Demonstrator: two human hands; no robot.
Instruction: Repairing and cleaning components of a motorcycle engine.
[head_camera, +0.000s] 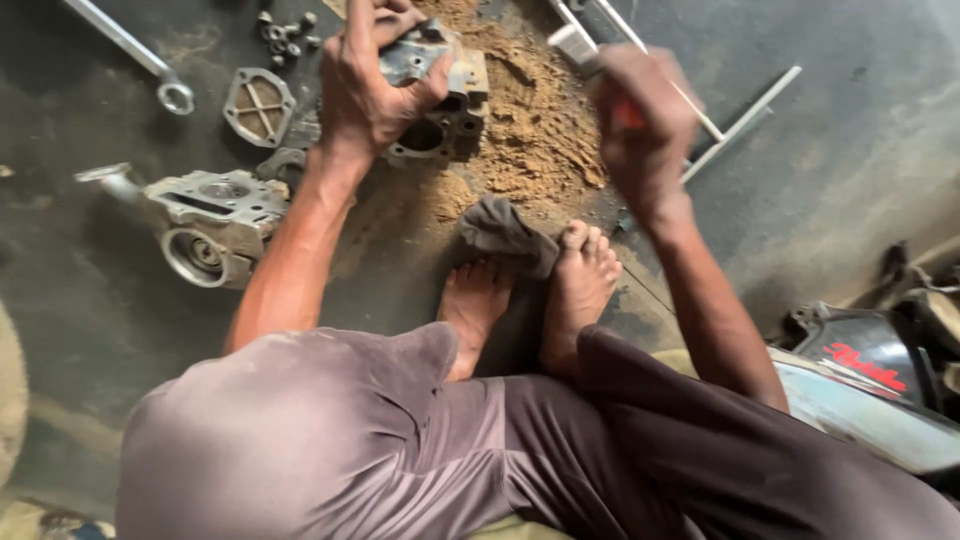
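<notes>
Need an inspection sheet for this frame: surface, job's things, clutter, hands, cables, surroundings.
Surface: dark stained floor with a sawdust pile.
Job's things: grey engine part resting on the sawdust; tool with red grip, blurred.
Clutter: second engine casting, square cover plate, ring spanner, small nuts, dark rag, metal rods.
Hands: left hand grips the engine part; right hand closed on the tool.
Cables: nothing seen.
Surroundings: bare feet by the rag; dark motorcycle part at right.
</notes>
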